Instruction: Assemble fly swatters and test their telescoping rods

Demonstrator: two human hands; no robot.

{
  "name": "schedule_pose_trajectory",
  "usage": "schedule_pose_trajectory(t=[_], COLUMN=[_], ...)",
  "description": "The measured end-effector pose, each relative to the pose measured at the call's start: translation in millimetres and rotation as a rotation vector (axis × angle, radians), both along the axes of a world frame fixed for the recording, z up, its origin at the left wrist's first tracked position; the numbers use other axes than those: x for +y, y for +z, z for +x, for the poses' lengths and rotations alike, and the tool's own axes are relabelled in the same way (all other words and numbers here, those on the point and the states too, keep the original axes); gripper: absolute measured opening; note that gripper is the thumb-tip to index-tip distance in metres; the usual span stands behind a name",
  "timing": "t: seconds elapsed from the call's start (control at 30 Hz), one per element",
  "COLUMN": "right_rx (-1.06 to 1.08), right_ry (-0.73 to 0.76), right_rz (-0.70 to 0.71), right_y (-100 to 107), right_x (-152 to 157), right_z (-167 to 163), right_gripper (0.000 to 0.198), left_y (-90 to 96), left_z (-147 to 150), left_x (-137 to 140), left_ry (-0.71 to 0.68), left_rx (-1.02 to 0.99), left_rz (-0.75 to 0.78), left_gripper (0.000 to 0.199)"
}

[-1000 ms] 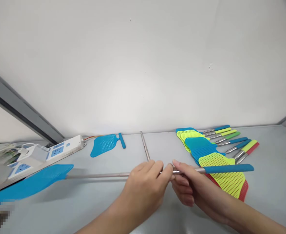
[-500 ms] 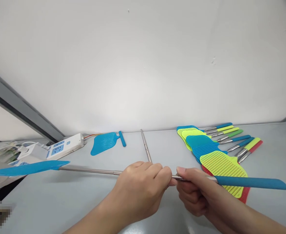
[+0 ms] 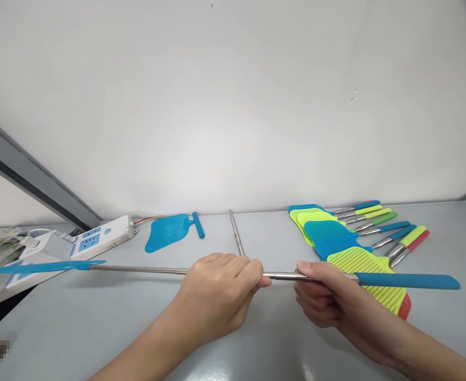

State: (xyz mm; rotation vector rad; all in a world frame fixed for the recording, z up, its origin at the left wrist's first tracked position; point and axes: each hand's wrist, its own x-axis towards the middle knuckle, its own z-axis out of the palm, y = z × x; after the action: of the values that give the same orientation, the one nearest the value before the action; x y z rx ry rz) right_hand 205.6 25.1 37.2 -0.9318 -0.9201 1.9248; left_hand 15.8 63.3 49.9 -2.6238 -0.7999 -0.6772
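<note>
Both hands grip one telescopic fly swatter, held level across the front of me. My left hand is closed round the middle of its extended metal rod. My right hand is wrapped round the thick metal tube beside the blue grip. The swatter's blue head points left, seen nearly edge-on. Behind my left hand lies a loose metal rod, its near end hidden by the knuckles. Farther left, a loose blue swatter head lies beside a short blue handle grip.
At the right lies an overlapping pile of fly swatters in blue, yellow, green and red, handles pointing right. A white power strip with plugs and cables stands at the left, near a grey metal post. A pale wall backs the grey table.
My hands have drawn apart along the rod, my left hand shifting left, and more metal tube shows between them. The swatter sits slightly higher, its head turned more edge-on.
</note>
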Motion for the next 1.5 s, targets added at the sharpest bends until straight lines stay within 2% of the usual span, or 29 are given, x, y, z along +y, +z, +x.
schedule_pose_trajectory(t=[0.37,0.53,0.63,0.73,0.93,1.07,1.3,1.5], right_rx=[-0.029,-0.031,-0.033,-0.038,-0.032,0.002,0.058,0.065], right_ry=[0.069,0.078,0.07,0.075,0.077,0.079,0.069,0.072], right_rz=[0.039,-0.012,-0.027,-0.041,-0.058,-0.09,-0.18,-0.171], right_y=[2.5,0.2,-2.3,-5.9,-11.9,-15.5,-33.0,-39.5], right_x=[6.4,7.3,8.7,10.5,12.7,13.6,15.9,16.7], right_z=[-2.5,-3.7,-4.4,-5.1,-5.5,-6.6,-9.4,-8.4], right_gripper=[0.042,0.042,0.042,0.041,0.04,0.039,0.037,0.036], left_y=[-1.7,-9.3,-14.6,-18.1,-18.0,-14.9,-21.9,-31.8], left_z=[8.3,9.4,8.8,8.6,11.3,14.2,13.3,12.7], left_x=[-5.5,-6.1,-5.5,-4.5,-7.1,-8.5,-4.9,-2.5], left_ry=[0.098,0.091,0.072,0.067,0.057,0.068,0.084,0.084], left_rx=[0.022,0.094,0.127,0.147,0.164,0.144,0.142,0.145], left_rz=[-0.017,-0.074,-0.077,-0.119,-0.324,-0.322,-0.295,-0.315], left_gripper=[0.029,0.01,0.037,0.046,0.033,0.013,0.022,0.021])
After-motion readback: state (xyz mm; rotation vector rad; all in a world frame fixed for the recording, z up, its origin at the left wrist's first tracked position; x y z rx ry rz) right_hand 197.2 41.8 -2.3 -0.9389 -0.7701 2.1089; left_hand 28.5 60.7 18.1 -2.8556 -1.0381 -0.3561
